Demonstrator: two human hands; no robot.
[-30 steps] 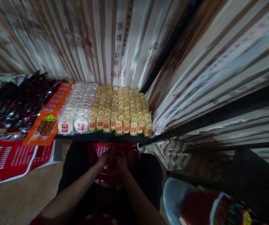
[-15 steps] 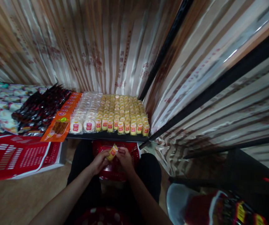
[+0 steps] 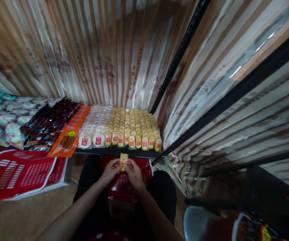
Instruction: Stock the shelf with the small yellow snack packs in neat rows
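Between my two hands is a small yellow snack packet with a red and white label, held upright. My left hand pinches its left side, and my right hand pinches its right side. Just beyond them, on a black shelf, stand tight rows of matching yellow snack packets. Left of these lie rows of round white packaged cakes. Under my hands, between my knees, a red plastic basket shows; its contents are hidden.
Farther left on the shelf are an orange snack packet, dark shiny packets and white packets. A red basket stands below at left. Black metal posts rise before a striped curtain. A pale container sits at lower right.
The yellow packet has turned from tilted to upright, its label facing me. My right hand has closed in on its right side. The view has shifted slightly.
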